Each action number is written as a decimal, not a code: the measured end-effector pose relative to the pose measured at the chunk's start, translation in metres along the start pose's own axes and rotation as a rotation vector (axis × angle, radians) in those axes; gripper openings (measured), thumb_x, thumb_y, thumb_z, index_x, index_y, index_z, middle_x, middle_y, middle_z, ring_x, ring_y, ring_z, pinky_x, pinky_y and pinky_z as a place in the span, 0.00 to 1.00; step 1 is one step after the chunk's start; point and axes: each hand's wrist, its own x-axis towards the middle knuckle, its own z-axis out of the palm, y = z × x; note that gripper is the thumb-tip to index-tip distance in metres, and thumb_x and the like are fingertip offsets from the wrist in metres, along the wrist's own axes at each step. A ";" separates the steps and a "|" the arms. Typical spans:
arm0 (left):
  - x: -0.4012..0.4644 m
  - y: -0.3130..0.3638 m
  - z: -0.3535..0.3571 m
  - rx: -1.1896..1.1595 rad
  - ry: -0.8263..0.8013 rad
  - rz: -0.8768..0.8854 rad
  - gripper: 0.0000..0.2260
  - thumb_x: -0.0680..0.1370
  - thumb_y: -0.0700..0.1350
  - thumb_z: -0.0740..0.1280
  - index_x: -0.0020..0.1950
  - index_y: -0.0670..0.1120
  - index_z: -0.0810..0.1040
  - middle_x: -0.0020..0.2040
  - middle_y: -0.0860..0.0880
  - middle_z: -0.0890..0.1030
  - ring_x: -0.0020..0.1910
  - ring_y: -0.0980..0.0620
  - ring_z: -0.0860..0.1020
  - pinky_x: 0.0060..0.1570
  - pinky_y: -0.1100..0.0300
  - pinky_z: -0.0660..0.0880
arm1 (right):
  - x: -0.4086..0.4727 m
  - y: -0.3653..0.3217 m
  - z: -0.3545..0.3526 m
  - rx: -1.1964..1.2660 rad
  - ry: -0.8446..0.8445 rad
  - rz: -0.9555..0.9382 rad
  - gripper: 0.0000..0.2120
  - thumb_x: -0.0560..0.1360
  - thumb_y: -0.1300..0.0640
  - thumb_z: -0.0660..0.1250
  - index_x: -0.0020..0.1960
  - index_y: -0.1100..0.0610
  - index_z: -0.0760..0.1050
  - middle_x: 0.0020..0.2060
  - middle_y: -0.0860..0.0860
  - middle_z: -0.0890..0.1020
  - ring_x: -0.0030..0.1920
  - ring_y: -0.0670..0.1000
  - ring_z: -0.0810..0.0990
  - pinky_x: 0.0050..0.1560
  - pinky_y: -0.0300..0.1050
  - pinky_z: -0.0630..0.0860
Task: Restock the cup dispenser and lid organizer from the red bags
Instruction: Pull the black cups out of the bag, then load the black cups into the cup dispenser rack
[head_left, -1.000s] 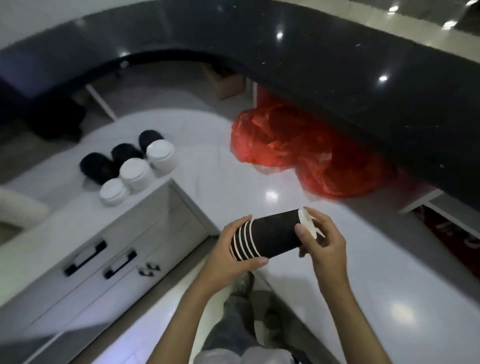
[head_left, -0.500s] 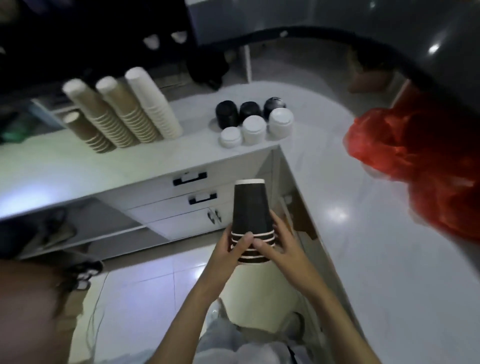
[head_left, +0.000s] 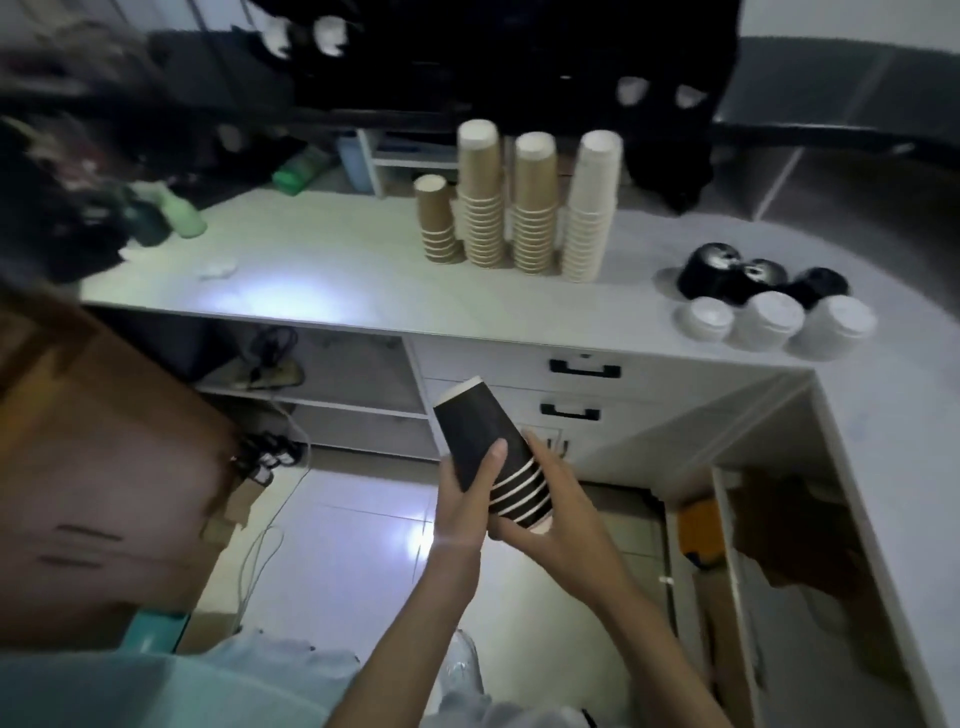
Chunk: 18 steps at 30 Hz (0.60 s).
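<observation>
While both hands (head_left: 467, 499) (head_left: 550, 525) grip black cups (head_left: 488, 452), seemingly well short of counter edge (head_left: 363, 325).

Nested black paper cups (head_left: 488, 457), upside down and tilted, above the floor.

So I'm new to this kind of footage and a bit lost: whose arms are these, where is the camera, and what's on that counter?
There is no machine here. A person wears a camera on the head, looking down at their own arms. The left hand and right hand both grip a nested stack of black paper cups, tilted, bottom end up. On the white counter stand brown cup stacks, a white cup stack, and, further right, black lids and white lids. Drawers sit beneath.
</observation>
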 end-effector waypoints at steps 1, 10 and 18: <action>0.005 0.009 -0.015 -0.050 0.014 0.005 0.33 0.68 0.63 0.80 0.69 0.56 0.76 0.60 0.52 0.86 0.60 0.48 0.85 0.63 0.44 0.81 | 0.009 -0.007 0.014 0.092 0.001 0.019 0.49 0.72 0.47 0.81 0.80 0.28 0.51 0.69 0.30 0.69 0.66 0.32 0.75 0.58 0.30 0.76; 0.056 0.061 -0.090 -0.215 0.046 0.073 0.34 0.67 0.63 0.78 0.70 0.54 0.76 0.61 0.46 0.86 0.62 0.42 0.84 0.63 0.42 0.80 | 0.081 -0.045 0.090 0.197 0.053 0.023 0.37 0.67 0.43 0.82 0.69 0.37 0.66 0.57 0.37 0.79 0.54 0.51 0.85 0.51 0.58 0.85; 0.142 0.134 -0.073 -0.306 0.195 0.285 0.30 0.71 0.53 0.81 0.69 0.48 0.76 0.61 0.41 0.85 0.62 0.40 0.83 0.66 0.38 0.78 | 0.187 -0.070 0.090 0.076 0.108 -0.133 0.38 0.65 0.54 0.86 0.61 0.40 0.64 0.51 0.36 0.79 0.51 0.41 0.83 0.45 0.35 0.80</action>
